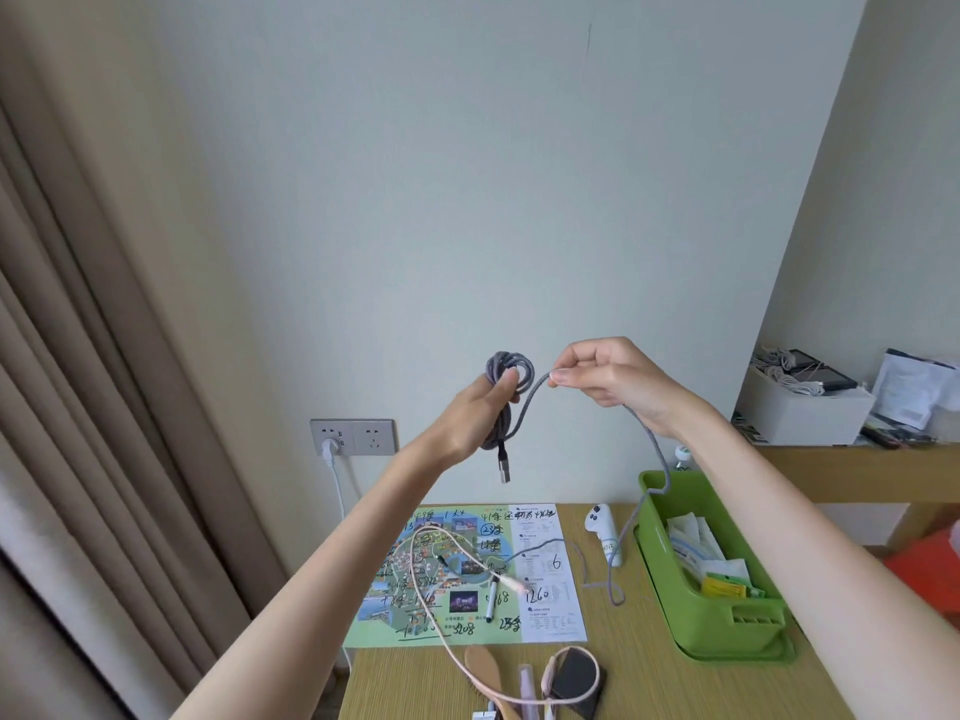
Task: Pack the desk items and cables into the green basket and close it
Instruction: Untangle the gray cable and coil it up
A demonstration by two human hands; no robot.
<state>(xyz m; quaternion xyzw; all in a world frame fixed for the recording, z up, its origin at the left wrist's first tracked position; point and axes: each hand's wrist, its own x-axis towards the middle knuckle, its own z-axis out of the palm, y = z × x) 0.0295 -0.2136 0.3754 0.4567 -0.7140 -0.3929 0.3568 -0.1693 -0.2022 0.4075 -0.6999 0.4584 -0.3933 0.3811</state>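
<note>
Our left hand and right hand show short plain nails; bare forearms lie toward seven and four o'clock.

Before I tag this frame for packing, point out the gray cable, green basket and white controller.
gray cable (510,361), head view, top of its coiled loops.
green basket (719,637), head view, near front wall.
white controller (604,534), head view, middle of its body.

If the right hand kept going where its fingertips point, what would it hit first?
Likely the grey cable coil in the left hand; the right hand points leftward at it, depth unclear.
</note>
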